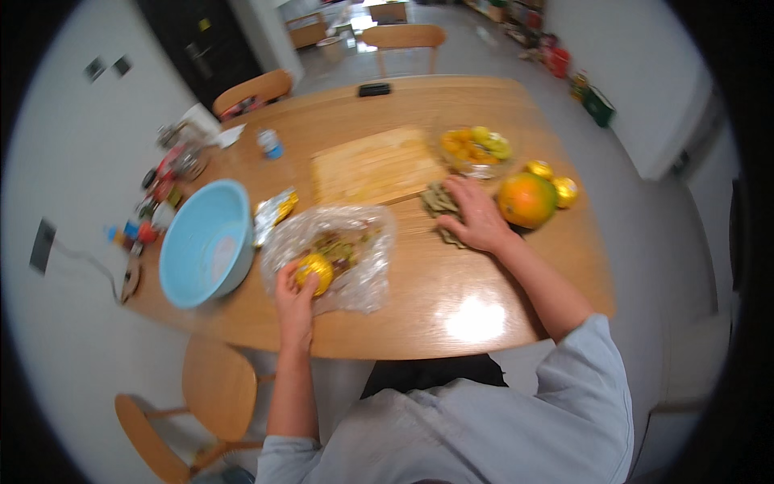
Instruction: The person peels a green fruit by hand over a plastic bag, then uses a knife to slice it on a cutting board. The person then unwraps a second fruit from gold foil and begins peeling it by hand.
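Observation:
My left hand point(297, 291) grips a round thing in gold foil point(315, 273). It is held over a clear plastic bag point(363, 290) with greenish and brown scraps point(335, 249) on it. On the right, my right hand point(478, 215) lies flat on a crumpled olive-green cloth point(448, 233), pressed to the wooden table point(417, 302). A large green-and-orange fruit, perhaps a mango point(525, 201), sits just right of that hand. Behind the hand stands a clear bowl point(468, 169) of orange and yellow-green fruit point(478, 145).
A light-blue basin point(239, 266) stands at the left, beside crumpled foil point(272, 215). A wooden cutting board point(375, 166) lies mid-table. Two gold-wrapped balls point(565, 192) rest near the right edge. Bottles and jars point(160, 193) line the wall; a small bottle point(270, 144) stands farther back.

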Motion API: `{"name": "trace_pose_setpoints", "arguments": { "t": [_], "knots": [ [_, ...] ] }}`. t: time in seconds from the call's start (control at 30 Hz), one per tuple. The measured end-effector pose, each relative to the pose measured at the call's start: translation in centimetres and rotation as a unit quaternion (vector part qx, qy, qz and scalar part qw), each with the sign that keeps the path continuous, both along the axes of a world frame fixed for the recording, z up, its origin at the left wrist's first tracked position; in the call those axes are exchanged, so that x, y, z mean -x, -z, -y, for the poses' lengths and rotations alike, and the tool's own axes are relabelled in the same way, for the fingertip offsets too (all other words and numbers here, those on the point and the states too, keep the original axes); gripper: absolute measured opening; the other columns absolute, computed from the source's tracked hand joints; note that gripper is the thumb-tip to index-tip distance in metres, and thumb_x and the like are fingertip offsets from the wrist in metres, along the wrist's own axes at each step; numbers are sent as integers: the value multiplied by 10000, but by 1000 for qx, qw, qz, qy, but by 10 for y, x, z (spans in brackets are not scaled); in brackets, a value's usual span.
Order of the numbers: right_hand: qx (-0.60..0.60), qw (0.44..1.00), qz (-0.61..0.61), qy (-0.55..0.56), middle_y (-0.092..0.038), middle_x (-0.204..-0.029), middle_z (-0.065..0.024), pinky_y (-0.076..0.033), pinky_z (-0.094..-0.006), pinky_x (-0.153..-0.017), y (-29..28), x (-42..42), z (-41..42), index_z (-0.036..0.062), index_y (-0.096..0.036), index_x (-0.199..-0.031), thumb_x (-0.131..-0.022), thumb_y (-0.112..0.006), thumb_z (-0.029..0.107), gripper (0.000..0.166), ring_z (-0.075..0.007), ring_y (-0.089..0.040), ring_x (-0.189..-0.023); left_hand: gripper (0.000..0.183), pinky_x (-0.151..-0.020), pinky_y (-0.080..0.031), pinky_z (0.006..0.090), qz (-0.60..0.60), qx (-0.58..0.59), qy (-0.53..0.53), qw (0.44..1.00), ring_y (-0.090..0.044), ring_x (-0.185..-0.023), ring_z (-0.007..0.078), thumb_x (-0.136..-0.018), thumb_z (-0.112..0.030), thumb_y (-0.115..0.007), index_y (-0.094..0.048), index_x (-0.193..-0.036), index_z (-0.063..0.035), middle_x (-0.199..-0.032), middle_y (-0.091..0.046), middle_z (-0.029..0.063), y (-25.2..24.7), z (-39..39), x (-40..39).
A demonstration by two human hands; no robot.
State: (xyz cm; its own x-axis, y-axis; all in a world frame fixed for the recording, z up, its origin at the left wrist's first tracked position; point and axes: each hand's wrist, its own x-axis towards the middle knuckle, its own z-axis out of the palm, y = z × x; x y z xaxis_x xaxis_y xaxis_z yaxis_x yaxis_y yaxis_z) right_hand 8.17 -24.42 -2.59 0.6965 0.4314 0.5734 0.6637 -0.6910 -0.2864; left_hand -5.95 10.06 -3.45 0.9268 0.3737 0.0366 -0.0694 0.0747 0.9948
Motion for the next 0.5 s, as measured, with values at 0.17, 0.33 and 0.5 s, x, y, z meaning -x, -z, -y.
{"name": "trace_pose_setpoints", "arguments": {
  "t": [0.17,0.33,0.5],
  "knots": [
    [-87,992,59,-65,-553,-1215,-213,-414,-441,-993,-44,25,-39,2,-524,-1205,-851,-639,141,397,-380,-527,-1136,446,-907,-486,305,62,-109,2,992,-554,-1078,176,-862,-8,-647,-475,-1273,16,-1184,-545,100,-38,18,4],
    [-208,950,-113,-203,-636,-998,-180,-496,-392,-818,-82,61,-123,5,-590,-1087,-842,-657,130,283,-333,-621,-940,508,-993,-457,327,101,-113,30,988,-500,-1176,191,-856,21,-637,-456,-1332,19,-1240,-499,109,-60,33,-1],
    [-173,899,-325,-236,-653,-941,-189,-502,-371,-736,-75,48,-163,20,-582,-1146,-842,-691,247,395,-289,-632,-816,478,-1016,-442,337,121,-121,33,985,-488,-1196,198,-867,25,-611,-447,-1315,10,-1263,-479,107,-52,39,-8]
  ]
}}
